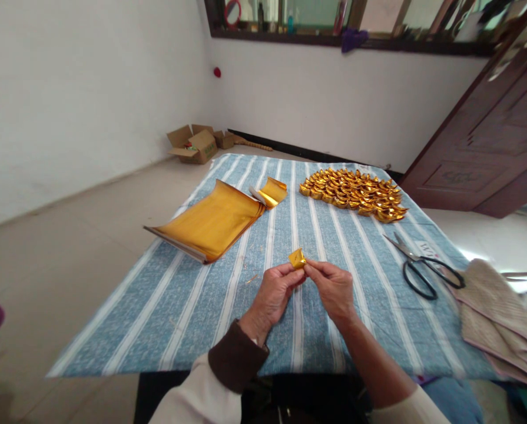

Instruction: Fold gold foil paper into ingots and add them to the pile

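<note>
Just beyond the pinching fingers juts a folded gold foil.

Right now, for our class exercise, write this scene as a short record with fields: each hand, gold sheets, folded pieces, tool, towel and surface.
Left hand: pinches a small folded gold piece
Right hand: grips the same piece
Gold sheets: large stack left of centre; smaller curled sheet at its far right corner
Folded pieces: many gold shapes, clustered far right
Tool: black-handled scissors, blades slightly apart
Towel: brown towel, right of the scissors
Surface: blue-and-white striped cloth
</note>
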Tool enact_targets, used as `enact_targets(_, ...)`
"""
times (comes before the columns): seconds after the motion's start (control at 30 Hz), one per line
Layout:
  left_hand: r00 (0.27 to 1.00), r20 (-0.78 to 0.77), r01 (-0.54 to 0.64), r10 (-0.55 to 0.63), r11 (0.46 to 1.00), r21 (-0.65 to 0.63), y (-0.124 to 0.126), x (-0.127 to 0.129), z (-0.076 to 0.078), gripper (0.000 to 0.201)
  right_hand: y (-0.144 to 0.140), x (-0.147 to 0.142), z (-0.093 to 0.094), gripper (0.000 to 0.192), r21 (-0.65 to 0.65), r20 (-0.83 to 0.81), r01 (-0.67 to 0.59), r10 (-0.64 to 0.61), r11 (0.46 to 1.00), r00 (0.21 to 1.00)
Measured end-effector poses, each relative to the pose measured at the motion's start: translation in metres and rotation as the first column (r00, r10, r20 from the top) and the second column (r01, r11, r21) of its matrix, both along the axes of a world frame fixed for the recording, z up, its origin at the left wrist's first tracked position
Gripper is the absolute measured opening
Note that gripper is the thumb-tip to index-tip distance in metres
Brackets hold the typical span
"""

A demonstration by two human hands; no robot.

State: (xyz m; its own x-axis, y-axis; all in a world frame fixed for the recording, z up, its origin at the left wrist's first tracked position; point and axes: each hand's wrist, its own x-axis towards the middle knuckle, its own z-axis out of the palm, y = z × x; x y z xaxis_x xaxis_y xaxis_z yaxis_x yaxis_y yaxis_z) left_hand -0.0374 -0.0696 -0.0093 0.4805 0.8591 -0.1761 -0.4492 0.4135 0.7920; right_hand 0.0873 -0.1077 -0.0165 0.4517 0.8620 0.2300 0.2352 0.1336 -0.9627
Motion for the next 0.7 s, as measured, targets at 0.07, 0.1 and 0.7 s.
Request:
enact_targets(0.07,1.000,0.019,-0.018,0.018,1.000,0.002,0.0007,0.0000,-0.0013,0.027,-0.0003,0.0015,-0.0021,0.016,0.054,0.058,-0.038,0.035,0.998,0.998)
enact_targets(0.1,0.999,0.037,-0.018,0.018,1.000,-0.010,0.0013,-0.0003,-0.0022,0.028,-0.0004,0.0026,-0.0031,0.016,0.086,0.095,-0.071,0.062,0.994,0.994)
enact_targets(0.7,0.989,0.136,0.070,-0.057,0.993,-0.092,0.0037,-0.0030,0.0011,0.021,-0.0036,0.0059,0.0027,0.017,0.181,0.369,-0.173,0.096,0.968,0.924)
